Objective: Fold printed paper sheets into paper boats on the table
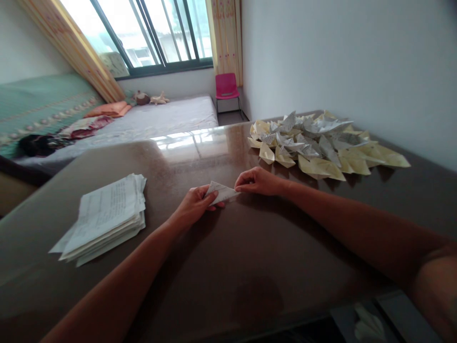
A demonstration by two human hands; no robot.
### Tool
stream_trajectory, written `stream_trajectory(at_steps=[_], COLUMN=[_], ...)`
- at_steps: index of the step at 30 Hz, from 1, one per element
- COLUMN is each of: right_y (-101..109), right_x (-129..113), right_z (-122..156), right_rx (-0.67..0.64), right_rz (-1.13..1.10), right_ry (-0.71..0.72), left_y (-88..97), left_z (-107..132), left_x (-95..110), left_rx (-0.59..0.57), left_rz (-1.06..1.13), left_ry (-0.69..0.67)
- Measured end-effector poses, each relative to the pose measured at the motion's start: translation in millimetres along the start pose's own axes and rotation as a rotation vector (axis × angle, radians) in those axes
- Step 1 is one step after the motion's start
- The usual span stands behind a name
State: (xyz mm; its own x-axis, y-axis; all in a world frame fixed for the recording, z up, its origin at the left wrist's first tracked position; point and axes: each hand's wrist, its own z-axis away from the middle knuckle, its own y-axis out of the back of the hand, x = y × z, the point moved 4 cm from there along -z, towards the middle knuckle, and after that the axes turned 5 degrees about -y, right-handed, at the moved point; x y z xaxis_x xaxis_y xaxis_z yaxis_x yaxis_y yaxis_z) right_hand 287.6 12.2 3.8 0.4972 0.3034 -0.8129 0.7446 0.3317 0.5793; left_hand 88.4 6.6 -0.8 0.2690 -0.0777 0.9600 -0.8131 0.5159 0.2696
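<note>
A small folded piece of white printed paper (223,192), roughly triangular, is held just above the brown table. My left hand (194,204) grips its left side, thumb on top and fingers underneath. At the paper's right-hand tip, my right hand (259,181) is closed in a pinch, with the thumb and fingertips on the corner. To the left lies a stack of printed paper sheets (105,209). Many folded paper boats (307,143), white and cream, are heaped on the right side of the table, beyond my right forearm.
The glossy brown table (228,267) reflects the window (160,33). Past its far edge are a bed (171,114) with pillows (109,109) and soft toys, and a pink chair (227,86). A white wall (339,57) runs along the right.
</note>
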Motion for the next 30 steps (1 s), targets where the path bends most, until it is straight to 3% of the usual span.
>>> stream_trajectory(at_steps=[3,8,12,15,17,21,26,30], right_y=[-3.6,-4.1,-0.5,0.2,-0.3,-2.5,-6.6,-10.4], right_x=[0.7,-5.5,-3.8,-2.4,-2.0,-2.1,-2.4,-5.2], right_z=[-1.5,-0.6,-1.6,-3.2,-4.0,-5.5,-5.6,-0.7], right_rx=[-0.034,0.021,0.047,0.043,0.03,0.007,0.036,0.096], right_rz=[-0.038,0.245,0.447,0.576,0.632,0.704,0.823,0.9], right_ry=[-0.017,-0.058,-0.202,-0.244,-0.256,-0.254,-0.257,-0.248], left_y=[-1.6,3.1,15.8,7.7,0.9,-4.5,-6.4,-2.0], left_z=[-0.2,-4.1,-3.5,2.1,5.7,8.1,4.5,2.6], left_x=[-0.5,-2.8,1.8,6.1,6.8,5.9,-1.9,-6.3], left_rx=[-0.023,-0.012,0.22,0.184,0.142,0.132,-0.032,-0.044], left_rz=[-0.007,-0.148,-0.606,-0.96,-1.106,-1.264,-1.277,-1.246], left_ry=[-0.01,-0.084,-0.338,-0.542,-0.598,-0.581,-0.555,-0.522])
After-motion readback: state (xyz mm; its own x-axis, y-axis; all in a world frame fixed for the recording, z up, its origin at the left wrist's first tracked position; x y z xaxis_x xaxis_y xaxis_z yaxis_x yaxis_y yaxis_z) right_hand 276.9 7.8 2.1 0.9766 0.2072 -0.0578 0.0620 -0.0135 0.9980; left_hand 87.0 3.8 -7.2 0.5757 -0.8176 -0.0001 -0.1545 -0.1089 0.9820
